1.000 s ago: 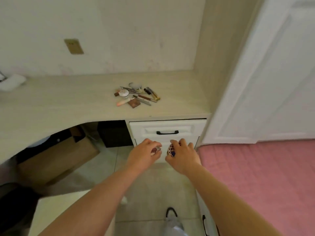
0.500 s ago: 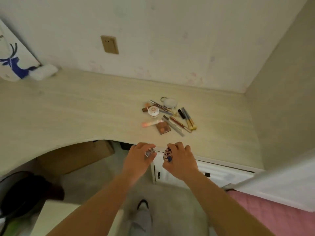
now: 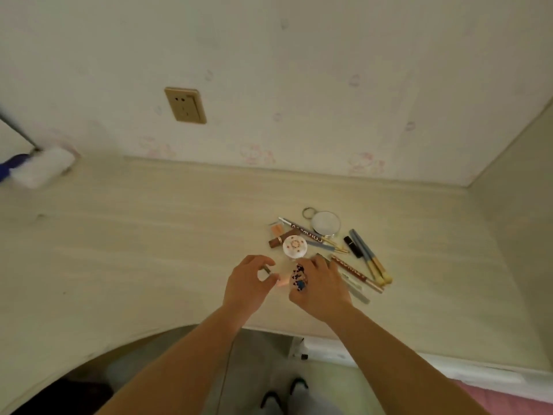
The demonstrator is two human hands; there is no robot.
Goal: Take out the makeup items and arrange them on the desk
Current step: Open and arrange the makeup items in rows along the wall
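Now over desk [image 3: 149, 250] mid-frame, up from drawer: left hand [image 3: 248, 284] pinching small silvery item, right hand [image 3: 320, 287] gripping patterned item [image 3: 299, 278]; placement imminent.
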